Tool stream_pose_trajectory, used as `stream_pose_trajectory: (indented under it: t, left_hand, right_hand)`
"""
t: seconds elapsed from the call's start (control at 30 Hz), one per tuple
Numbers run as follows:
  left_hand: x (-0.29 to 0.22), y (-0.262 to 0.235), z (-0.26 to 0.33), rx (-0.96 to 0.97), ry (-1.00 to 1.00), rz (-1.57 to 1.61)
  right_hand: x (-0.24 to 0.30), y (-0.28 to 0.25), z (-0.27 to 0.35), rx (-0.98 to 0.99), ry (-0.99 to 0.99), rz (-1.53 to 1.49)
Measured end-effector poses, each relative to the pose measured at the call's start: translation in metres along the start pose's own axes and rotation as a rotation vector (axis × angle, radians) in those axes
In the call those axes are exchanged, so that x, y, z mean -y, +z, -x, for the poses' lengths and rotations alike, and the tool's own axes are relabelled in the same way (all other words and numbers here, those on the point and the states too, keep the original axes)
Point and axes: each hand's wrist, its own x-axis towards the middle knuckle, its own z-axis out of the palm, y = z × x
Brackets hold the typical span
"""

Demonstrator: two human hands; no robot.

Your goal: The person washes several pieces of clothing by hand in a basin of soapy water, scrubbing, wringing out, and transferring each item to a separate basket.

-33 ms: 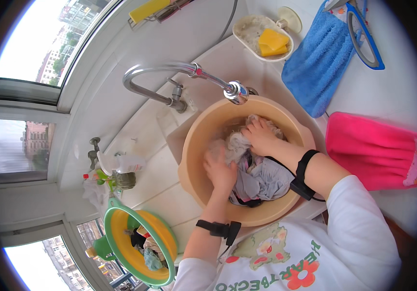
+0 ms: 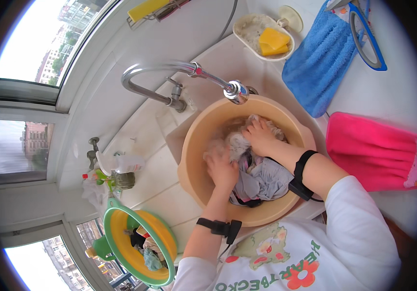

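Note:
Both hands are down inside a large peach-coloured plastic basin (image 2: 188, 160), on a heap of wet laundry. My right hand (image 2: 261, 137) has its fingers bent over a whitish, crumpled garment (image 2: 238, 145). On the other side of that garment, my left hand (image 2: 222, 168) grips it with curled fingers, whose tips partly sink into cloth and murky water. Nearer to me lies a pale grey garment (image 2: 266, 178) with some dark and pink fabric at its edges. The lower layers of the heap are hidden.
A chrome faucet (image 2: 237, 92) arches over the basin's far rim. At left stand a yellow-green basket (image 2: 109, 228) holding clothes and a clear bottle (image 2: 128, 164). To the right hang blue (image 2: 310, 68) and pink (image 2: 368, 150) towels; a soap dish (image 2: 241, 30) holds a yellow sponge (image 2: 273, 41).

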Motion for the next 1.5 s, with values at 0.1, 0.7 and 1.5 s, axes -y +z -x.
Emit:
stream_pose_trajectory:
  t: [0.1,0.7,1.5]
  left_hand:
    - [0.013,0.023,-0.012,0.225,0.051,-0.261]
    - [-0.033,-0.074,-0.027,0.516,-0.692,1.402]
    - [-0.029,-0.096,0.018,0.371,-0.069,2.111]
  right_hand:
    - [0.006,0.015,-0.006,0.102,0.046,0.136]
    - [0.06,-0.122,-0.017,0.11,-0.083,-0.799]
    - [0.149,-0.148,0.044,-0.488,-0.314,-0.57]
